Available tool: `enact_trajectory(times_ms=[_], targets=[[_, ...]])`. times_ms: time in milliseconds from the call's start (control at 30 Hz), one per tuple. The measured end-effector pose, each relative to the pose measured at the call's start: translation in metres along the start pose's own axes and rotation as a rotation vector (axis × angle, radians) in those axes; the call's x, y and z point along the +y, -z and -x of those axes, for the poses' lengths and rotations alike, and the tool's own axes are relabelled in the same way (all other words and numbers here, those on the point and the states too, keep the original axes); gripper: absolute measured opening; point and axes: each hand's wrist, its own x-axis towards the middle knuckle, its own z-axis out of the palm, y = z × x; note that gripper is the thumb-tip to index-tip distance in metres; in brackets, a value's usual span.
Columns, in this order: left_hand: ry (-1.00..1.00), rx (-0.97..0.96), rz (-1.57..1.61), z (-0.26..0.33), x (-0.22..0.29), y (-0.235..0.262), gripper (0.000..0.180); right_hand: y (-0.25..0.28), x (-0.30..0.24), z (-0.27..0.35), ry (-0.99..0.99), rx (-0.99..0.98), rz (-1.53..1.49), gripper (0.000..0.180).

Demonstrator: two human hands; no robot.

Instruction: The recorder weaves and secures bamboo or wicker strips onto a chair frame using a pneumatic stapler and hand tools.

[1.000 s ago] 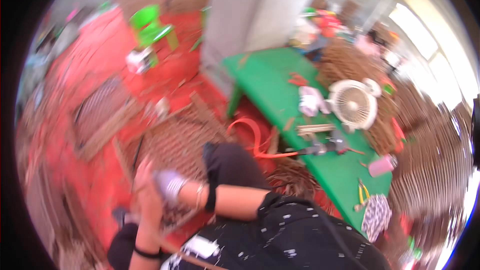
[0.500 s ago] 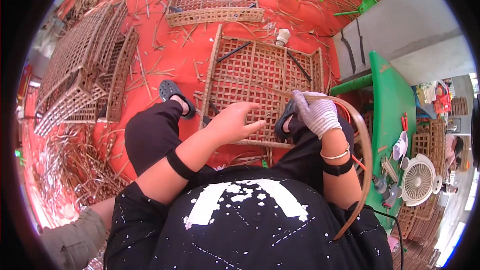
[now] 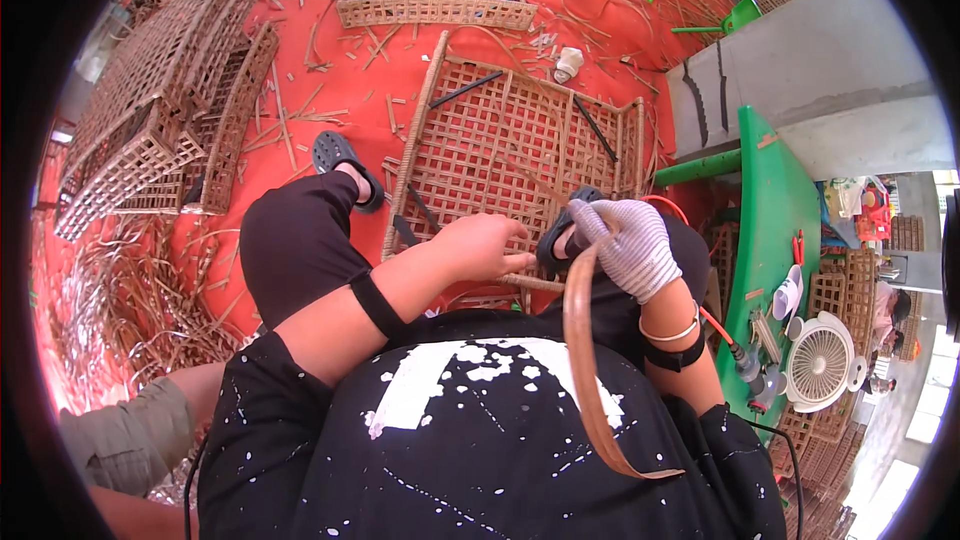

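Note:
A striped glove covers my right hand (image 3: 632, 248), which is closed on a flat brown weaving strip (image 3: 580, 350). One length of the strip curves down across my shirt to a loose end; a thinner length leads off over the panel. My bare left hand (image 3: 487, 246) hovers over the near edge of the woven panel (image 3: 520, 140), its fingers loosely curled, thumb apart, holding nothing. This open-lattice panel lies between my feet, with dark braces at its corners. My right shoe (image 3: 560, 235) rests on or against it, just left of the gloved hand.
Another woven panel (image 3: 440, 10) lies farther off, and several more lean stacked (image 3: 160, 100) at left above heaped strips (image 3: 140, 320). At right stands a green table (image 3: 770, 200) with a white fan (image 3: 820, 362). Scraps litter the red floor covering. Another person's sleeve (image 3: 130, 440) shows at lower left.
The strip's loose length has swung from outside my right arm to across my shirt. My gloved hand has turned and lowered slightly. My left hand has shifted a little right, fingers more curled.

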Motion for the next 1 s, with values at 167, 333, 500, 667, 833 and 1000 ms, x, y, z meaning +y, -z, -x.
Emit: enact_trajectory(times_ms=[167, 333, 500, 667, 833, 1000], targets=[[0.048, -0.053, -0.052, -0.001, -0.001, -0.006, 0.047, 0.009, -0.010, 0.010, -0.072, -0.087, -0.193, 0.038], [0.074, -0.123, -0.008, -0.010, 0.005, -0.007, 0.046, 0.026, -0.016, 0.020, -0.128, -0.130, -0.336, 0.044], [0.126, -0.169, -0.052, -0.012, -0.015, 0.007, 0.047, 0.015, 0.003, 0.009, -0.206, 0.045, -0.604, 0.041], [0.106, -0.159, -0.281, -0.057, -0.028, 0.073, 0.039, 0.036, 0.026, -0.023, -0.243, 0.099, -0.718, 0.040], [0.048, 0.142, -0.226, -0.112, -0.064, 0.122, 0.031, 0.046, 0.043, -0.081, -0.285, 0.133, -0.780, 0.042], [0.268, 0.471, 0.039, -0.149, -0.139, 0.054, 0.031, 0.046, 0.029, -0.126, -0.148, 0.169, -0.806, 0.043]])
